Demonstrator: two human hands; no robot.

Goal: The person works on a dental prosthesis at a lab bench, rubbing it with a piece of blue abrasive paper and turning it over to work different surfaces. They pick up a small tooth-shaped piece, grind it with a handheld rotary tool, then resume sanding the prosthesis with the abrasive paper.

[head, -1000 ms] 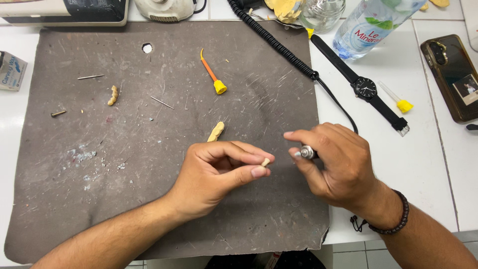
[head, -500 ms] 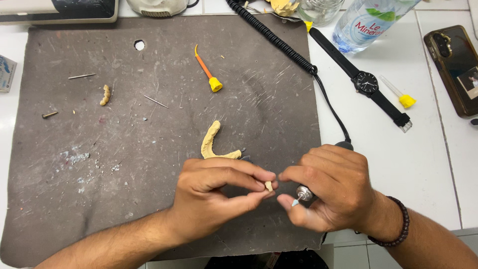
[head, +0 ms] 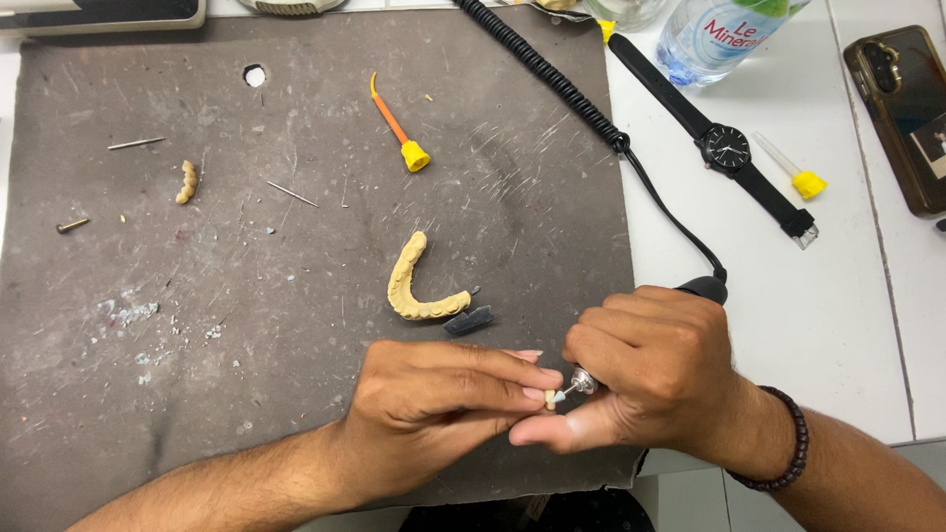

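My left hand [head: 443,409] pinches a tiny cream tooth piece [head: 550,399] between thumb and fingertips, near the front edge of a dark grey mat [head: 296,256]. My right hand [head: 655,379] grips a rotary handpiece [head: 581,382], whose small white tip touches the piece. The tool's black coiled cable [head: 552,79] runs up and away to the back. A cream horseshoe-shaped dental arch model [head: 419,286] lies on the mat just beyond my hands, with a small dark fragment [head: 468,320] beside it.
On the mat lie an orange tip with a yellow hub [head: 399,128], a short row of cream teeth [head: 185,182], thin pins [head: 136,144] and a screw [head: 71,226]. To the right on the white table are a black wristwatch [head: 729,153], a water bottle [head: 719,34], a yellow-hubbed tip [head: 798,175] and a phone [head: 902,103].
Both hands have come closer together and nearer the mat's front edge, and the handpiece tip now meets the small piece. The arch model has come fully into sight.
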